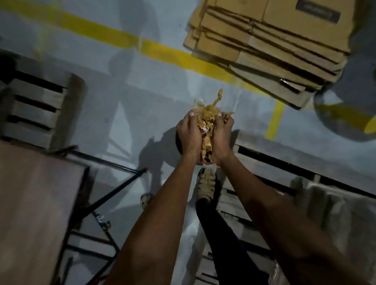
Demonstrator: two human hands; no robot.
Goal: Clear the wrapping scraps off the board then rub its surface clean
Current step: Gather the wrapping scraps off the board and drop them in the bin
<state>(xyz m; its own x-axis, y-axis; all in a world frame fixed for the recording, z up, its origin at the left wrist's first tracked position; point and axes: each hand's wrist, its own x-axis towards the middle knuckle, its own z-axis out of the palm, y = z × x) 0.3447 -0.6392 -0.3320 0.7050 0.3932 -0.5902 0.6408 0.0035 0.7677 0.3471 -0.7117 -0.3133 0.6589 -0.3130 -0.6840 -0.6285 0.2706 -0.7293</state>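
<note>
— Where are the scraps?

— Bunched between my palms: a crumpled wad of tan tape and clear wrapping scraps (208, 121), my left hand (188, 136) and right hand (222, 136) pressed on either side, fingers (191, 117) curled over the top and holding it tight. The wad runs lengthwise away from me, one strand poking up at the far end.

— And the board?

— The brown wooden desk top (29, 211) sits low on my left, well apart from the wad.

— Where does it go?

— Directly below my hands there's a dark round shape (178, 142), possibly a bin; the view is too dim to tell what's in it. I'd say I only need to part my palms straight above it.
</note>
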